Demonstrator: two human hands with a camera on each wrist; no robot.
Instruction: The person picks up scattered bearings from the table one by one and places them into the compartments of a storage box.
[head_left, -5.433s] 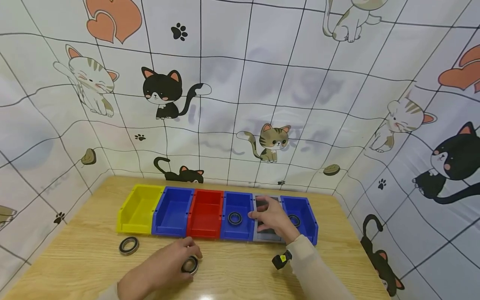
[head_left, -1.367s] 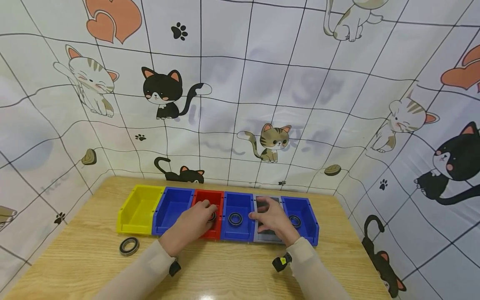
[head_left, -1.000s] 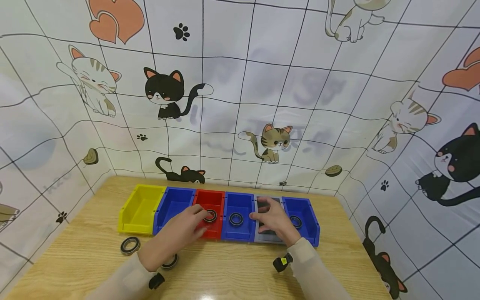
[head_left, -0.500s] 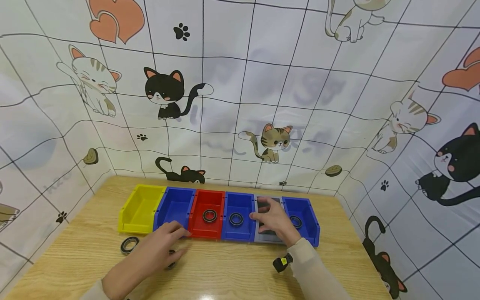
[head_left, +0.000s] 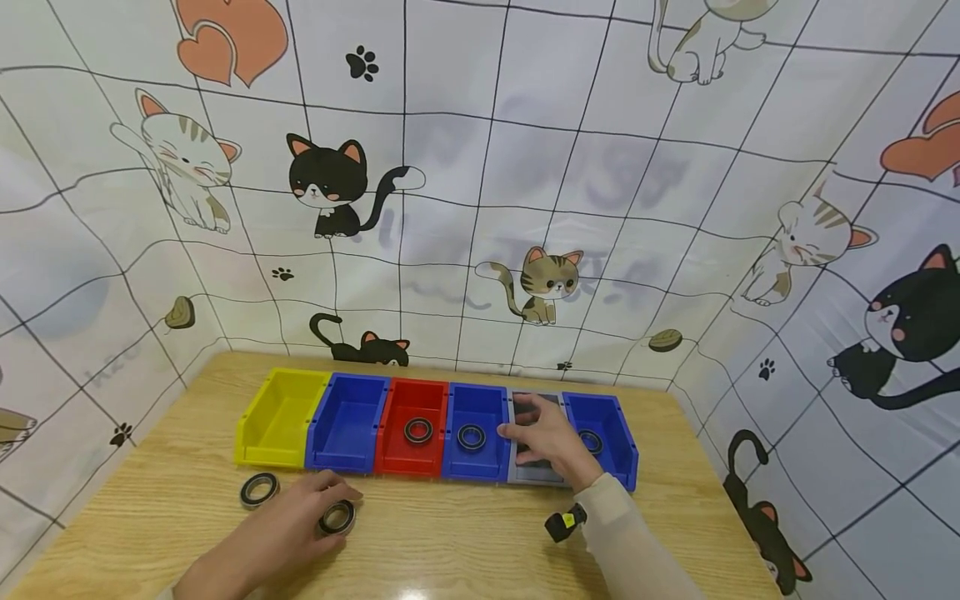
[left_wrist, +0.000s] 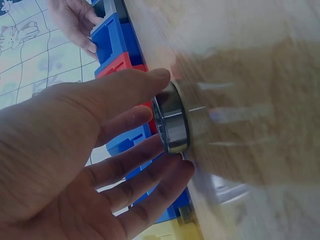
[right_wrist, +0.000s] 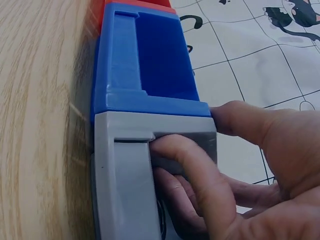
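My left hand is low over the table, thumb and fingers around a ball bearing. In the left wrist view, the thumb tip touches one side of the bearing's steel rim and the fingertips sit at the other. My right hand reaches into the grey bin, fingers curled inside and the thumb at the wall shared with the blue bin; it grips that edge. The hand hides much of the grey bin's inside. A second bearing lies on the table left of my left hand.
Bins stand in a row at the table's back: yellow, blue, red, blue, grey, blue. Bearings lie in the red bin, the middle blue bin and the rightmost bin. A cat-print curtain hangs behind.
My left hand has let go of a bearing in the red bin, drawn back towards the front left and taken hold of another on the table. My right hand has stayed in place.
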